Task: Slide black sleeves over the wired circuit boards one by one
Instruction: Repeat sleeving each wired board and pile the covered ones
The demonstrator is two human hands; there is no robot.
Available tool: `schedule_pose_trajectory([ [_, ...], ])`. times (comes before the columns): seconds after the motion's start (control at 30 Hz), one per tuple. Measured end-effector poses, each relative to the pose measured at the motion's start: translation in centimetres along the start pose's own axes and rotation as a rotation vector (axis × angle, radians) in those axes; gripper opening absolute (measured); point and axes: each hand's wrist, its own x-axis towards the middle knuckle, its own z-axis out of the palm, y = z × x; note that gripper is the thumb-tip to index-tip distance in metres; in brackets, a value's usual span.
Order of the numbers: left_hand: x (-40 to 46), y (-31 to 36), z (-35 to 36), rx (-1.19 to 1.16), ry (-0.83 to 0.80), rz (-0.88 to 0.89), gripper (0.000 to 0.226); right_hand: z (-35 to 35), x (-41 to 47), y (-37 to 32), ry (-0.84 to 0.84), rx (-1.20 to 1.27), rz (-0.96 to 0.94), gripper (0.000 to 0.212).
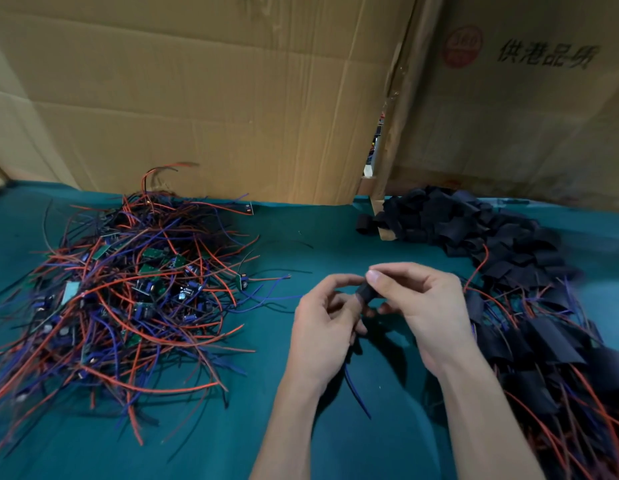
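Above the middle of the green table, my right hand (418, 306) pinches a black sleeve (367, 293) between thumb and fingers. My left hand (323, 322) curls against the sleeve's left end and grips a wired circuit board; the board itself is hidden in my fingers, and its blue wire (356, 393) hangs below the palm. A big tangle of bare wired circuit boards (128, 292) with red, blue and black leads lies to the left. Loose black sleeves (474, 223) are heaped at the back right. Sleeved boards (550, 344) pile up along the right.
Upright cardboard sheets (231, 98) wall off the back of the green table (335, 237), with a narrow gap between them at centre right. The sleeved pile's wires spill toward the bottom right corner.
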Motion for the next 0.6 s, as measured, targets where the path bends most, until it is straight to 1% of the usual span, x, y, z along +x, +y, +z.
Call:
schedule_pose_trajectory([
  [0.07,0.0,0.0,0.0,0.006,0.037,-0.006,0.017,0.1,-0.1,-0.1,-0.029,-0.034,0.001,0.016],
  [0.17,0.1,-0.1,0.1,0.013,0.047,-0.014,0.010,0.2,-0.2,-0.2,-0.046,-0.050,0.004,0.018],
  [0.3,-0.1,0.4,0.2,-0.080,-0.028,-0.043,0.003,0.3,-0.4,-1.2,-0.024,-0.050,0.006,0.018],
  [0.33,-0.1,0.5,0.3,-0.122,-0.050,-0.054,0.005,-0.4,-0.4,-2.1,-0.001,-0.061,-0.003,0.014],
  [0.37,-0.1,0.6,0.2,-0.164,-0.060,-0.067,0.006,-1.6,-0.6,-3.2,0.013,-0.090,-0.014,0.006],
  [0.4,-0.1,0.7,0.3,-0.192,-0.053,-0.084,0.008,-3.3,-1.0,-4.8,0.020,-0.143,-0.027,0.008],
  [0.47,0.0,0.6,0.3,-0.187,-0.020,-0.105,0.008,-7.6,-2.1,-8.0,0.023,-0.362,0.005,0.037],
  [0.5,0.1,0.5,0.3,-0.173,-0.001,-0.111,0.006,-9.4,-2.9,-9.5,0.014,-0.516,0.064,0.043],
  [0.53,0.2,0.4,0.4,-0.166,0.015,-0.116,0.007,-10.7,-3.3,-10.7,-0.010,-0.657,0.124,0.038],
  [0.6,0.2,0.2,0.5,-0.143,0.034,-0.126,0.010,-12.4,-3.3,-12.7,0.015,-0.902,0.111,0.010],
])
